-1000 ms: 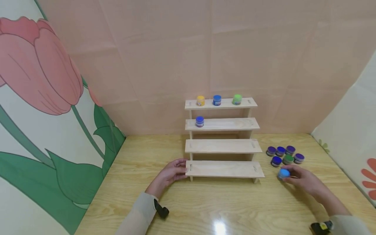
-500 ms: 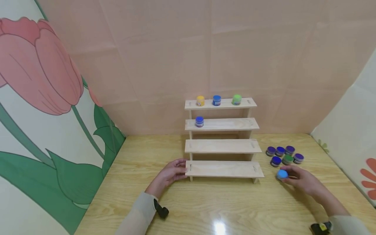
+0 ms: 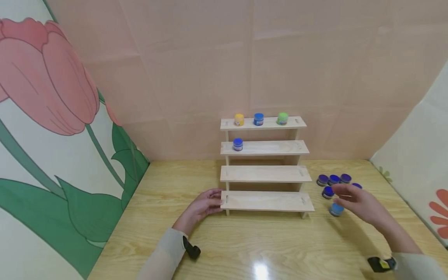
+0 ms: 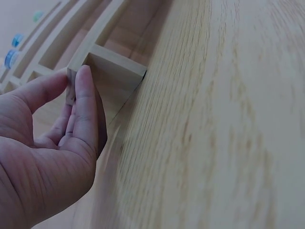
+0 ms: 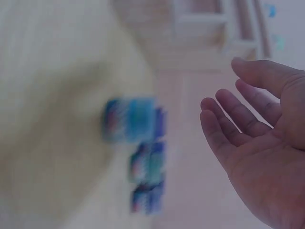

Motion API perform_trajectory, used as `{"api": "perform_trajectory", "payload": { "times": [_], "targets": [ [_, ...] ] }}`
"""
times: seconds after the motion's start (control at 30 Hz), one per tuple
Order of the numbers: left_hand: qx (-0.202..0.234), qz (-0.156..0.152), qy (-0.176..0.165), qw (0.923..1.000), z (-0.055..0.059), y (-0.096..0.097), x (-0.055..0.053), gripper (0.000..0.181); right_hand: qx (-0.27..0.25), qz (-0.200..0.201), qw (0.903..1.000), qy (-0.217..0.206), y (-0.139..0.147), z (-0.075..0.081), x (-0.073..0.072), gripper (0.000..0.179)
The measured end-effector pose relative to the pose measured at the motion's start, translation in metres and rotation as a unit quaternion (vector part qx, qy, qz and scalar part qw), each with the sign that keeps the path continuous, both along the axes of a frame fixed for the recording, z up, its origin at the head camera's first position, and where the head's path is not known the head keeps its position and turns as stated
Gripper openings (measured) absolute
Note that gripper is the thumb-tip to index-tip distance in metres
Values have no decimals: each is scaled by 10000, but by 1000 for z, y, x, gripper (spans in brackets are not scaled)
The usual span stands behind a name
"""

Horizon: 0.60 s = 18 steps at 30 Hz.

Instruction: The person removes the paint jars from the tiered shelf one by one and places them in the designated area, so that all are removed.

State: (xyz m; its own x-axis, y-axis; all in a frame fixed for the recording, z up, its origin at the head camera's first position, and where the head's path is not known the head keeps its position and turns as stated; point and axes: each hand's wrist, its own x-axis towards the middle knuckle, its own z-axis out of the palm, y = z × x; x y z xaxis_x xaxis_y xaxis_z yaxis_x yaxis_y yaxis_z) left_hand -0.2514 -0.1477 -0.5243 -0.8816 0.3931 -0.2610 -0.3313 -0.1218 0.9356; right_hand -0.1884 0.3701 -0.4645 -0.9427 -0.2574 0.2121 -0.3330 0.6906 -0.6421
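A wooden four-step display rack (image 3: pixel 267 201) stands mid-table. At its lowest step, my left hand (image 3: pixel 203 205) pinches the left end; the left wrist view shows thumb and fingers on either side of the board's corner (image 4: pixel 71 78). On the right, a small paint jar with a light blue lid (image 3: pixel 336 210) stands upright on the table. My right hand (image 3: pixel 362 206) hovers just above and beside that jar, fingers loosely bent and holding nothing. The right wrist view shows a gap between the hand (image 5: pixel 271 138) and the blurred light blue jar (image 5: pixel 128 120).
Yellow (image 3: pixel 239 119), blue (image 3: pixel 258 119) and light green (image 3: pixel 282 118) jars line the top step. A dark blue jar (image 3: pixel 238 144) sits on the step below. Several dark-lidded jars (image 3: pixel 334 179) cluster behind the right hand, which partly hides them. A cloth backdrop (image 3: pixel 196 77) rises behind.
My right hand has let go of the light blue jar, leaving it on the table, and has lifted with its fingers spread. My left hand stays on the rack.
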Motion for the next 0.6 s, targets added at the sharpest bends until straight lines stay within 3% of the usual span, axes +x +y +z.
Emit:
{"api": "perform_trajectory", "payload": {
  "times": [0.3, 0.6],
  "targets": [
    [-21, 26, 34, 10000, -1, 0, 0, 58, 0, 226, 9989, 405, -54, 53, -5, 37],
    [10, -20, 65, 10000, -4, 0, 0, 57, -204, 333, 9991, 169, -93, 80, -20, 42]
  ]
}}
